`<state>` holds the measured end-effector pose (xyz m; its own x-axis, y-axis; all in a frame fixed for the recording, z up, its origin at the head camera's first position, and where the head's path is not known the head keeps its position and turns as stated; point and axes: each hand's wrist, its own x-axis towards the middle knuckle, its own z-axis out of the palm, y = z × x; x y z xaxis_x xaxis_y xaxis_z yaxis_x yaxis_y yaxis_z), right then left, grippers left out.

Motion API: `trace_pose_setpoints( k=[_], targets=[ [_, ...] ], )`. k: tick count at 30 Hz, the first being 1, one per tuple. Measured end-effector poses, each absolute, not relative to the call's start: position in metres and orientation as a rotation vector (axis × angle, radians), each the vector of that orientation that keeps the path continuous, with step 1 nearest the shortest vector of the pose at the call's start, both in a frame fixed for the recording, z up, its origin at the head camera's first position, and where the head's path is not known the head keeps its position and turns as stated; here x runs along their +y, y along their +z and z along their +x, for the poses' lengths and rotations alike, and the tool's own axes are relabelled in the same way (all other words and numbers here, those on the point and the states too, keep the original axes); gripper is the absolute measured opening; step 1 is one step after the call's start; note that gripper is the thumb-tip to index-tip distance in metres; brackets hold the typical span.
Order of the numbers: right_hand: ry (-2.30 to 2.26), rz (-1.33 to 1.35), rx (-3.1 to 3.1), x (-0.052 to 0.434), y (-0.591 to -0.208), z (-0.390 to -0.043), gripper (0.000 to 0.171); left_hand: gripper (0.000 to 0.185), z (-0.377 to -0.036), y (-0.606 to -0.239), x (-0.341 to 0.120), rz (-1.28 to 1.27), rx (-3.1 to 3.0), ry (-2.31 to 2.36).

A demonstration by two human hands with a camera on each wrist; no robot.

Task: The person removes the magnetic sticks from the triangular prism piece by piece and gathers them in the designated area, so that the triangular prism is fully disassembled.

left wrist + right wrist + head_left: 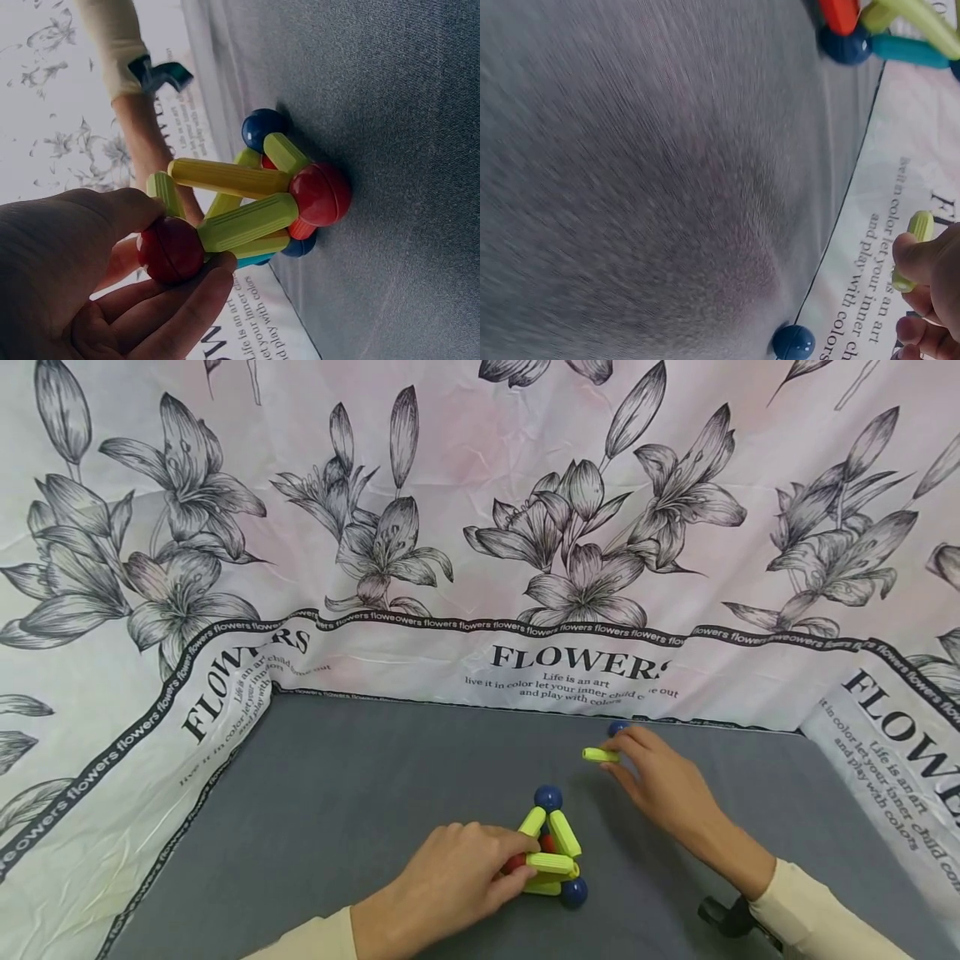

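Note:
A small frame of yellow-green rods and red and blue balls [551,856] stands on the grey mat [360,810]. My left hand [450,885] holds its left side, pinching a red ball [169,249] between thumb and fingers. In the left wrist view a second red ball [321,193] and a blue ball [262,127] rest on the mat. My right hand [660,781] is further back and to the right, pinching a loose yellow-green rod [600,755] [913,244]. A loose blue ball [618,727] [793,342] lies just behind that hand.
A white flower-printed cloth [480,527] rises as a wall at the back and along both sides of the mat. A dark clip [720,917] sits by my right wrist. In the right wrist view a blue ball [845,45] and a teal rod [907,51] of the frame show.

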<state>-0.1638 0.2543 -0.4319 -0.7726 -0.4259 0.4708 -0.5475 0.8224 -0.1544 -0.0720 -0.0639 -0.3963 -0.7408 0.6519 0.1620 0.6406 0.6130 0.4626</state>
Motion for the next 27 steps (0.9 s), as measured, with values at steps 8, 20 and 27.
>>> trace_pose_setpoints(
  k=[8, 20, 27],
  targets=[
    [0.342, 0.714, -2.666, 0.247, -0.441, -0.205, 0.027, 0.015, -0.073, -0.395, -0.063, 1.105, 2.788, 0.772],
    [0.247, 0.710, -2.701, 0.239, -0.451, -0.252, 0.026, 0.015, -0.073, -0.397, -0.064, 1.140, 2.787, 0.777],
    [0.149, 0.691, -2.743, 0.237, -0.454, -0.267, 0.023, 0.015, -0.073, -0.397, -0.064, 1.152, 2.789, 0.778]
  ],
)
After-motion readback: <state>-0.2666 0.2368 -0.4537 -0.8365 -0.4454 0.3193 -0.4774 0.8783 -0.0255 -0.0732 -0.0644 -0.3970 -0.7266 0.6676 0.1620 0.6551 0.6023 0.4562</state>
